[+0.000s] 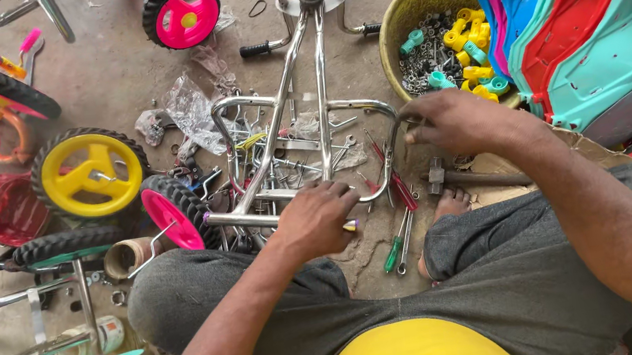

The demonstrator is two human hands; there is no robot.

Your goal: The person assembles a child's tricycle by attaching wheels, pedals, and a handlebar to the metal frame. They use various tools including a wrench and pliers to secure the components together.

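Down on the concrete floor [120, 73], the person sits cross-legged with a chrome frame [316, 78] lying in front of the knees. The left hand [315, 220] is curled shut around the frame's lower tube, close to a pink wheel [171, 214] fixed at that tube's end. The right hand [456, 121] is closed on the frame's curved rear bar, fingers wrapped over it. Loose spanners and small metal parts lie under the frame, and screwdrivers [398, 232] with red and green handles lie between the two hands. A yellow wheel [90, 173] lies to the left of the pink one. Just beyond the right hand stands a bowl [408, 8] of nuts and coloured plastic fittings, beside a stack of plastic seats [601, 38].
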